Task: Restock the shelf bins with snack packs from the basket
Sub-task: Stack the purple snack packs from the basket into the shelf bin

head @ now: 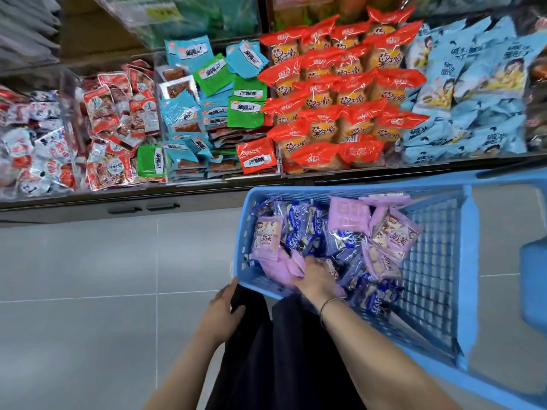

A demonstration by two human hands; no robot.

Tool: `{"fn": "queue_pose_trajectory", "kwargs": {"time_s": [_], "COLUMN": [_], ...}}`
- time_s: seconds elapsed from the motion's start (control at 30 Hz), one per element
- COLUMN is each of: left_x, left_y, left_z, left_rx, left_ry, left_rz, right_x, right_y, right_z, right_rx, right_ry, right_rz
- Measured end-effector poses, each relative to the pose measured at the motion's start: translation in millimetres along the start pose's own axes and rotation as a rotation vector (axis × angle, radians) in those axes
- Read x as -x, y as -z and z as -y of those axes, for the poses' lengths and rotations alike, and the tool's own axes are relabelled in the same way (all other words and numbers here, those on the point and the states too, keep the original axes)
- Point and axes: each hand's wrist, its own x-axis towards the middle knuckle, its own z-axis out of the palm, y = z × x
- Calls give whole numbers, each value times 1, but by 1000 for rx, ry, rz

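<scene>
right hand (pixel 315 276) curled on pink pack (pixel 291 269) at basket (pixel 470 261) near-left corner, left hand (pixel 223 309) loose, empty. tip: grab whole bunch, steady basket

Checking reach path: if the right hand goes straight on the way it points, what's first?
The right hand is down among the purple packs in the basket, so those come first; beyond them, probably the basket's left wall. Depth unclear.

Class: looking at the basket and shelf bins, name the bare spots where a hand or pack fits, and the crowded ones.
Free: bare mesh floor of the basket between the pink packs and its right wall. Crowded: its left half around the right hand, and the heaped shelf bins.
</scene>
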Motion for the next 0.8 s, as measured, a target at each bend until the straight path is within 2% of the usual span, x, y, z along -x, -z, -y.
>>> {"fn": "queue_pose_trajectory", "kwargs": {"time_s": [0.13,0.23,0.37,0.47,0.53,0.6,0.7,0.8], "left_x": [-3,-3,5,16,24,30,35,43], "left_y": [7,11,16,19,22,25,37,46], "left_z": [-6,-18,-52,-92,-123,-148,-165,-161], "left_rx": [112,115,206,485,808,1097,1398,1559], "left_ry": [74,103,10,-4,-54,-143,-220,-252], "left_rz": [25,-12,-102,16,150,254,253,211], "right_x": [1,8,27,50,69,89,106,112], "right_y": [7,21,53,80,92,97,101,110], "right_z": [-9,-21,-31,-22,-6,11,26,30], "right_rx": [38,-159,-489,-526,-470,-461,-362,-324], "right_ry": [48,55,112,218,317,446,650,764], "right_rz": [-64,-84,-140,-244,-341,-357,-323,-357]}}
